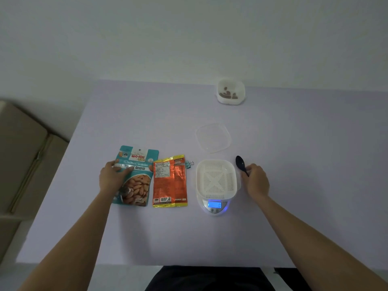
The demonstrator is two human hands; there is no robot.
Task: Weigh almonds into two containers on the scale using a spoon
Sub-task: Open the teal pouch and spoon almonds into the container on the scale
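Note:
A teal almond bag (137, 183) lies flat on the table, and my left hand (112, 177) rests on its left side with fingers over the label. A white slotted container (216, 179) sits on a small scale (214, 206) whose blue display is lit. To the container's right, my right hand (256, 181) pinches the handle of a black spoon (240, 162), whose bowl points away from me. A second white container (231, 91) holding a few almonds stands at the table's far edge.
An orange and yellow snack bag (170, 181) lies between the almond bag and the scale, with a small teal binder clip (189, 164) at its top right. A clear lid (213, 137) lies behind the scale. A beige sofa (23, 156) stands left of the lavender table (294, 185).

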